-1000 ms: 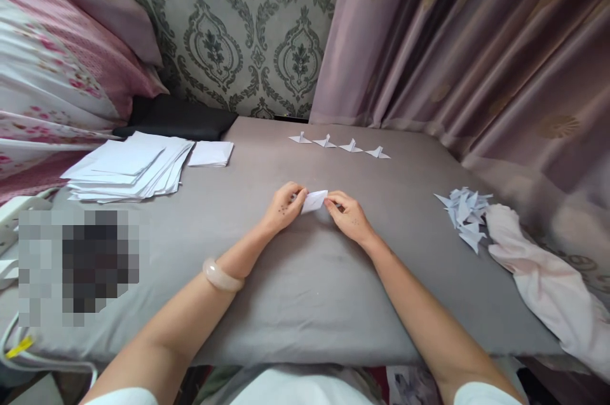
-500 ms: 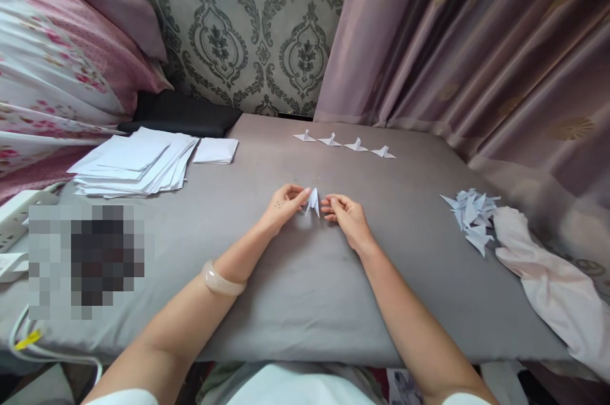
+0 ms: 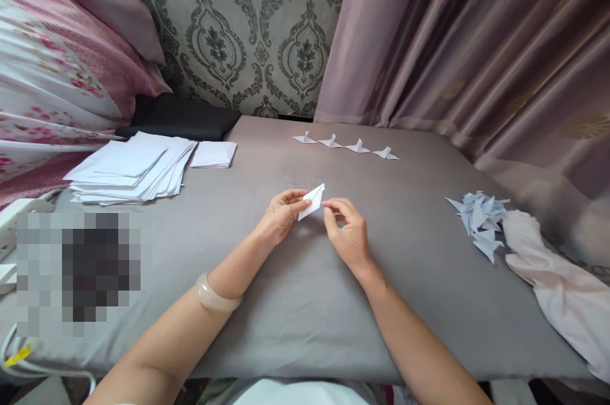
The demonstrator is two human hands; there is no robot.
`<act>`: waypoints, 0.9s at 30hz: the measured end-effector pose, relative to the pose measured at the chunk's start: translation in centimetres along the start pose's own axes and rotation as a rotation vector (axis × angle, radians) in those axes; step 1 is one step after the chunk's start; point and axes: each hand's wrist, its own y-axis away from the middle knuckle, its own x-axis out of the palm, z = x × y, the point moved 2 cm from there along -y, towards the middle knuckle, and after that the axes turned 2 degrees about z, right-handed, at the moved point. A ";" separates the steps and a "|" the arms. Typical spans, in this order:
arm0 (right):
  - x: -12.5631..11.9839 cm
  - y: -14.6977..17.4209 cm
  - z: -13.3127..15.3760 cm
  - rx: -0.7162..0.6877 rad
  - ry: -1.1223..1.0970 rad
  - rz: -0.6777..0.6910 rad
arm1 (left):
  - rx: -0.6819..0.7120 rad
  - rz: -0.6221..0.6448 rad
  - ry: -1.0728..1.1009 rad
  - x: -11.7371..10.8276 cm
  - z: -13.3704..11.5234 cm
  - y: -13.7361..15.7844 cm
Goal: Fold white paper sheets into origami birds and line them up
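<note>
Between the thumb and fingers of my left hand is a small white folded paper, a narrow diamond shape held tilted above the grey cloth. My right hand is closed in a pinch at the paper's right edge. Whether its fingertips grip the paper there cannot be made out. Farther back, several folded paper cranes stand in a slanting row. A heap of folded paper pieces lies to the right.
At the left are a large stack of white paper sheets and a smaller paper stack. A black folded item lies behind them. A power strip sits at the left edge, and a pale cloth lies at the right.
The folded paper has turned from upright and narrow to tilted, with a broad face showing. My right hand has moved closer to it, its fingers drawn into a pinch.
</note>
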 end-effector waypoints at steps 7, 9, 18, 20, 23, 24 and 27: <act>-0.4 0.3 0.0 0.319 -0.149 0.042 | 0.054 0.058 0.006 1.5 -0.2 1.3; -0.4 0.4 0.2 0.321 -0.150 0.049 | 0.051 0.077 -0.032 1.7 -0.2 1.6; -0.7 0.9 1.4 0.232 -0.022 0.153 | -0.001 0.082 -0.109 2.2 -1.2 2.2; -1.5 0.6 1.7 0.127 0.053 0.082 | -0.075 0.097 -0.067 2.2 -1.4 2.3; -2.7 0.0 1.9 -0.071 0.143 0.058 | -0.169 0.112 -0.062 2.3 -1.6 2.6; -3.0 -0.2 1.9 -0.122 0.172 0.083 | -0.187 0.120 -0.074 2.3 -1.7 2.6; -3.4 -0.4 1.6 -0.194 0.259 0.155 | -0.226 0.164 -0.095 2.3 -1.7 2.7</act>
